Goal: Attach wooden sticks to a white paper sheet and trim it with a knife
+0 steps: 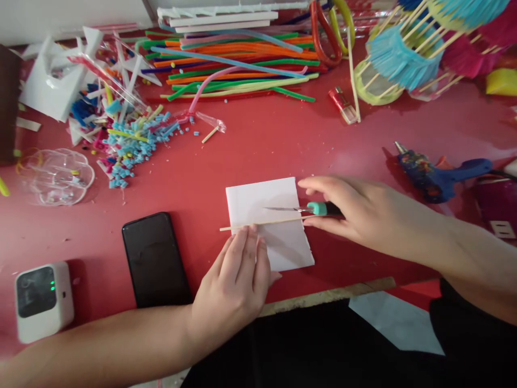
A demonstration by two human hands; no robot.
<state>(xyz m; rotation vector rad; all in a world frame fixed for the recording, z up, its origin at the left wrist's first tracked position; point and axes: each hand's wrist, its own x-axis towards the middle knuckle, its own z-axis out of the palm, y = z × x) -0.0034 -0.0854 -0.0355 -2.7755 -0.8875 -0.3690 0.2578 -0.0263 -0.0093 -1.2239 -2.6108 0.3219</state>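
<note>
A white foam sheet [264,207] lies on the red table [258,156] in front of me. A thin wooden stick [283,220] rests across it from left to right. My left hand [236,283] presses its fingertips on the stick and the sheet near the sheet's left edge. My right hand [355,213] holds a craft knife [311,209] with a teal collar, its blade lying flat over the sheet just above the stick.
A black phone [155,258] lies left of the sheet, a white device [42,299] farther left. Cut blue straw pieces [129,145], coloured straws [242,67], a red lighter [343,105], a blue glue gun [440,175] and fringed stick frames [404,54] fill the back.
</note>
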